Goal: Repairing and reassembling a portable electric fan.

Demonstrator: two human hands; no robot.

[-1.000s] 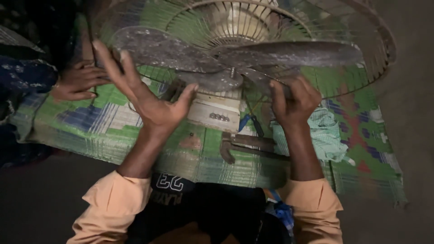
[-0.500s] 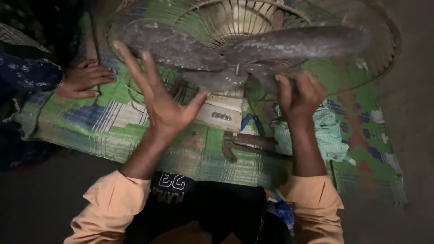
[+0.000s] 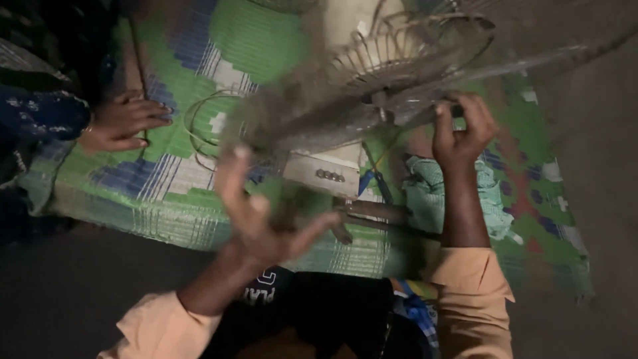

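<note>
A dusty pedestal fan is being held tilted over a green, blue and white woven mat, its grey blades smeared by motion blur and its wire guard lying toward twelve o'clock. The right hand is being kept at about two o'clock, its fingers curled closed around the end of one blade near the hub. The left hand is being held up at about seven o'clock, fingers spread wide and palm open, with nothing gripped; whether it is touching the blurred blade just above it cannot be told. The fan's pale control box, with a row of buttons, is being shown between the two hands. A crumpled teal cloth is lying at three o'clock, under the right forearm. At nine o'clock another person's hand is being rested flat on the mat, beside a loop of wire.
</note>
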